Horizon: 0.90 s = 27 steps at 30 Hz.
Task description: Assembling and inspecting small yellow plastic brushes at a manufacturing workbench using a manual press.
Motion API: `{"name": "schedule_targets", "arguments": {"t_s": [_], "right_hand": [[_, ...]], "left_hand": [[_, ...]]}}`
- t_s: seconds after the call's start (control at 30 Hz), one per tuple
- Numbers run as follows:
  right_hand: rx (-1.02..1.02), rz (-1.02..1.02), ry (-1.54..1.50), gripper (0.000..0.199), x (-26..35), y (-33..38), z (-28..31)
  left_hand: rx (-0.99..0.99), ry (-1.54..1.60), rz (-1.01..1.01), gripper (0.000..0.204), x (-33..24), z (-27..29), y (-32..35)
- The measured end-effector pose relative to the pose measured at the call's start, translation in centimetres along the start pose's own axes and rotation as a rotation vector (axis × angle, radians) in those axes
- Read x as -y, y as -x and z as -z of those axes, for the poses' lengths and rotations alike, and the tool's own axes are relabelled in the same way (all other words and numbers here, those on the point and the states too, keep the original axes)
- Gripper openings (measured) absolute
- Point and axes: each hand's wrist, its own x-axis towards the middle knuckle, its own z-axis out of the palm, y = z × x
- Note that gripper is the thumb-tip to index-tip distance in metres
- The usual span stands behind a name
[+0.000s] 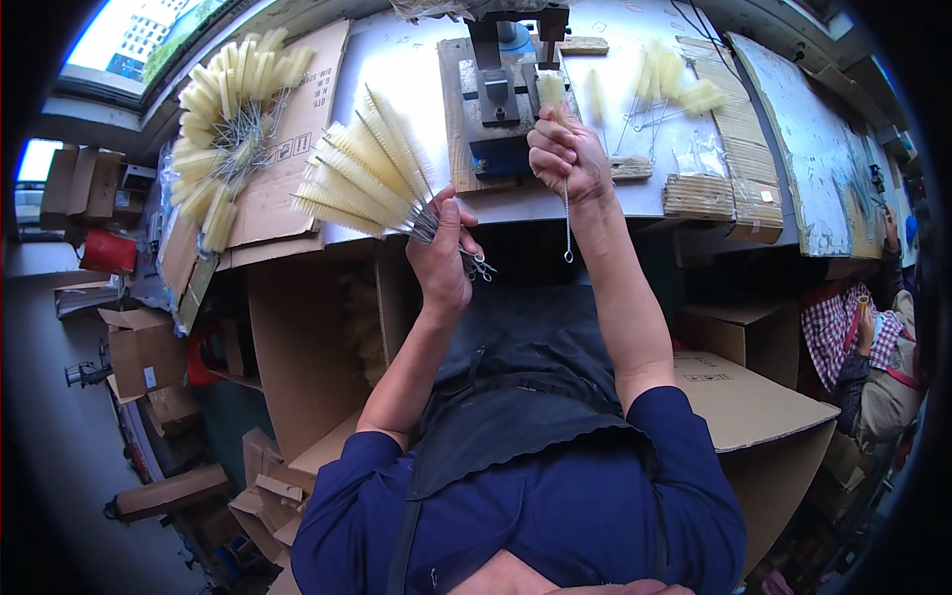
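Observation:
A fanned bundle of cream bottle brushes [362, 169] is gripped by their twisted wire stems in my left hand [442, 248], the looped ends sticking out past my fingers. My right hand [571, 154] is closed around a single bottle brush [550, 89]. Its wire stem hangs below my fist and ends in a small loop. The bristle end of that brush points up under the arm of a dark bench press [493, 84] on a wooden board. Whether the bristles touch the press I cannot tell.
On the left, a big heap of similar brushes [233, 119] lies on flattened cardboard [297, 129]. More brushes [669, 84] lie right of the press, near stacked cardboard strips [699, 196]. Open cartons [307, 347] stand below the bench. Another person [863, 337] sits at far right.

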Motion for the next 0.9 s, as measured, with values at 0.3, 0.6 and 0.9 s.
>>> {"name": "schedule_targets", "arguments": {"t_s": [0.3, 0.6, 0.9], "right_hand": [[0.0, 0.001, -0.016, 0.035, 0.1, -0.3, -0.6], [-0.401, 0.138, 0.6, 0.037, 5.2, 0.5, -1.6], [-0.686, 1.051, 1.887, 0.043, 7.7, 0.1, -0.7]], "left_hand": [[-0.003, -0.051, -0.023, 0.037, 0.0, 0.0, -0.1], [-0.065, 0.113, 0.018, 0.025, 0.9, 1.4, -1.0], [-0.01, 0.097, 0.089, 0.025, 0.4, 0.3, -0.5]]}}
